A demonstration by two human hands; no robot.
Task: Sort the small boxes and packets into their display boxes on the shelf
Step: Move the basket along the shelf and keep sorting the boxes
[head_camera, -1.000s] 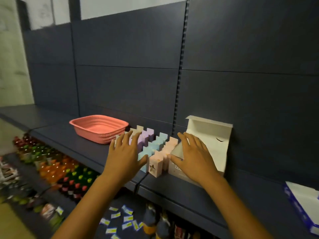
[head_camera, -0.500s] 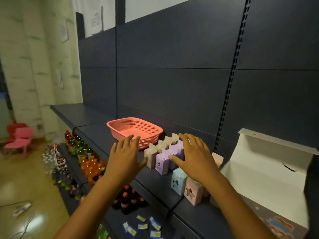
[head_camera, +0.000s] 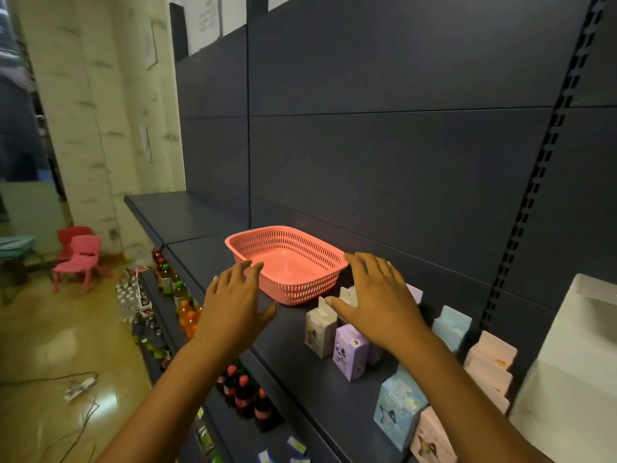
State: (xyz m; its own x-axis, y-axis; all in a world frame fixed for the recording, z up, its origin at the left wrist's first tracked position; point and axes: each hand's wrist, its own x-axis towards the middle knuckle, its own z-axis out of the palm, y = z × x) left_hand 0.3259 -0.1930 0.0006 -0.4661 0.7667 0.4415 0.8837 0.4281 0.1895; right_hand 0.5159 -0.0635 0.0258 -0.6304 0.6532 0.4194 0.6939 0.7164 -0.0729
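Note:
Small pastel boxes stand in rows on the dark shelf (head_camera: 300, 369): a cream box (head_camera: 320, 329), a purple box (head_camera: 350, 350), a blue box (head_camera: 397, 409) and pink boxes (head_camera: 489, 365). An open white display box (head_camera: 567, 379) sits at the right edge. A pink plastic basket (head_camera: 287, 262) stands empty further left on the shelf. My left hand (head_camera: 233, 302) hovers with fingers spread just in front of the basket's near rim. Over the cream and purple boxes my right hand (head_camera: 377, 299) is spread, holding nothing.
Lower shelves hold bottled drinks (head_camera: 243, 396) and orange bottles (head_camera: 187, 315). Small pink and red chairs (head_camera: 78, 259) stand on the glossy floor at left, with a cable (head_camera: 76, 389) lying there. The shelf's back panel rises directly behind the basket.
The view swung left, moving the white display box to the right edge. Both hands moved left along the shelf, away from the display box and toward the pink basket.

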